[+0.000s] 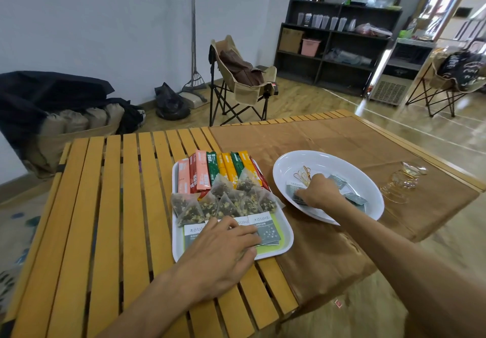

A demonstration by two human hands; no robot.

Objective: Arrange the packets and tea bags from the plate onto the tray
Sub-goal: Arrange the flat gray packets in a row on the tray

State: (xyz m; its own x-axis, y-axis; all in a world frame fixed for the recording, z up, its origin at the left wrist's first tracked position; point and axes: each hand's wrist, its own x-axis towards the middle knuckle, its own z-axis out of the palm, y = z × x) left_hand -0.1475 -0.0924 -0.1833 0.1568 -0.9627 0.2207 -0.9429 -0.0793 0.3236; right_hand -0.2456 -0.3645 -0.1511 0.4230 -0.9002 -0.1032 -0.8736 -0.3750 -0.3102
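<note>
My right hand (319, 193) is in the plate (368, 214), fingertips pinching a grey packet (294, 189); my left hand (223, 243) lies spread flat on the tray (286, 243) packets, leftward.

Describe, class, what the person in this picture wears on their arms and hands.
Nothing shows on either. The left hand and right hand are bare, with no gloves, rings or watch visible. Both forearms are uncovered as far as the frame shows; no sleeves appear.
</note>
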